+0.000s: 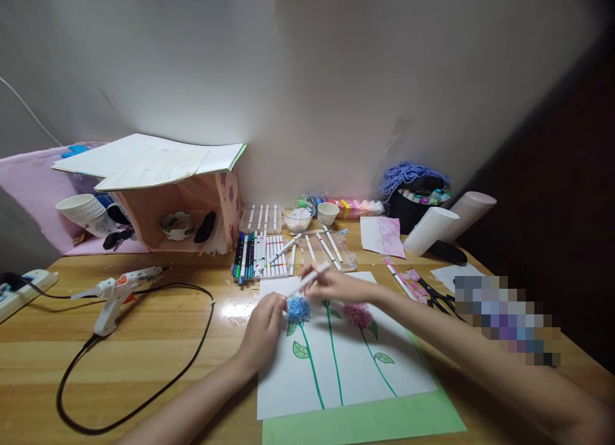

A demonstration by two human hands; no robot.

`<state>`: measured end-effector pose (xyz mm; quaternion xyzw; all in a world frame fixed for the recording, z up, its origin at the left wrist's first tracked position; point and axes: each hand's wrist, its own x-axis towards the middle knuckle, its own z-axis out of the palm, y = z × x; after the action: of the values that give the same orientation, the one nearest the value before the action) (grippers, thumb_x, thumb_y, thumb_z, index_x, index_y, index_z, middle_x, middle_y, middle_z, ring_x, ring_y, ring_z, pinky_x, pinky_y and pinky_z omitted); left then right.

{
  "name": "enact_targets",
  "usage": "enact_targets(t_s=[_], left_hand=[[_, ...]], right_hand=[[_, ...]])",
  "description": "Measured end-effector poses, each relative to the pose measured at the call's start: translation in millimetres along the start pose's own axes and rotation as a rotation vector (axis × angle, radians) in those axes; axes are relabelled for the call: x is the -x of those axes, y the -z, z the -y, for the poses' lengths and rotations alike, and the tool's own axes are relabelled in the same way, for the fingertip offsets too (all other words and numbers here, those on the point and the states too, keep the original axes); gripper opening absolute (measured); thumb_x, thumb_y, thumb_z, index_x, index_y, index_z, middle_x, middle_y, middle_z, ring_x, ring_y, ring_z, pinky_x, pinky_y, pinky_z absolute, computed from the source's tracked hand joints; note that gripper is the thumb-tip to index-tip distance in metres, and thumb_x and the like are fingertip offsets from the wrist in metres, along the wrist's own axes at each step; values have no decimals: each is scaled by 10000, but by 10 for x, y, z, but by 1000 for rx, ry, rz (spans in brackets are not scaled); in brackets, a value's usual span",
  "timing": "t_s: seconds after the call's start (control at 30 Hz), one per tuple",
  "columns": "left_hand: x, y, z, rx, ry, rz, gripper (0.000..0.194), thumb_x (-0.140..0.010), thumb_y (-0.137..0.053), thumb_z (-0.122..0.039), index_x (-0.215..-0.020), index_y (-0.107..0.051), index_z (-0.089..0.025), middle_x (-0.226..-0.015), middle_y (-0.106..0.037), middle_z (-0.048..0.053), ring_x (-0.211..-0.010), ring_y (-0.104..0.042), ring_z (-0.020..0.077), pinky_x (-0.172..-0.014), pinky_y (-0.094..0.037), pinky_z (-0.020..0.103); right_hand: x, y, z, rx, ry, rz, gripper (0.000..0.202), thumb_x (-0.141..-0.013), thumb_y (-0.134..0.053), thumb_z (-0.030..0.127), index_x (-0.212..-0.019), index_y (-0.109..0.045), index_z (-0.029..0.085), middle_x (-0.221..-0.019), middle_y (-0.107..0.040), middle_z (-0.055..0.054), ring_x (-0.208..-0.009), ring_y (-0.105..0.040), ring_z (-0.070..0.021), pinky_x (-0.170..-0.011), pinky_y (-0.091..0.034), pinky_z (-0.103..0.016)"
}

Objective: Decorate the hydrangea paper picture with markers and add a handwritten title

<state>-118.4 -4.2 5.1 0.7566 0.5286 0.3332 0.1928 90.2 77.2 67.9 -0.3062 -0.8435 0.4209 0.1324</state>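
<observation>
A white marker [316,276] lies slantwise in my right hand [323,283], whose fingers are closed around it. Its lower end reaches the curled fingertips of my left hand [265,322], which are pressed together around that end, beside a crumbly blue flower head [298,310]. Beneath both hands is a white sheet [288,394] with green drawn stems and leaves. A pink flower head [358,315] of similar crumbly texture sits at the right stem. The top of the middle stem [333,342] is partly hidden by my right hand.
Green paper [365,422] lies under the sheet. Several markers [262,253] and a paper cup [328,213] stand behind it. At left are a glue gun [115,294] with a looping cord and a pink box [182,208]. Scissors [435,296] lie at right near white rolls [431,230].
</observation>
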Motion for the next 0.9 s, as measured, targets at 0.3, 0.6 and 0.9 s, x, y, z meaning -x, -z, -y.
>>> enact_targets(t_s=[0.3, 0.6, 0.9], left_hand=[[-63, 72, 157, -402, 127, -194, 188, -896, -434, -299, -783, -534, -187, -794, -538, 67, -762, -497, 246, -637, -381, 330], [12, 29, -22, -513, -134, -240, 255, -919, -456, -264, -1147, -524, -173, -1141, -556, 120, -1053, -472, 249, -893, -352, 360], [139, 36, -296, -579, -534, -205, 160, -928, -424, -162, -924, -579, -203, -765, -650, -1, -793, -549, 166, -866, -299, 330]], right_hand=[[-343, 451, -684, 499, -496, -505, 53, -738, -595, 136, -688, -597, 120, -908, -651, -187, -906, -599, -279, -736, -415, -309], [-43, 272, -149, 255, -430, -514, 116, -847, -469, 261, -860, -547, 175, -776, -683, -29, -689, -615, -136, -593, -406, -215], [888, -455, 389, -744, -166, -70, 165, -824, -567, 298, -953, -580, 196, -922, -602, -38, -656, -547, -104, -557, -448, -227]])
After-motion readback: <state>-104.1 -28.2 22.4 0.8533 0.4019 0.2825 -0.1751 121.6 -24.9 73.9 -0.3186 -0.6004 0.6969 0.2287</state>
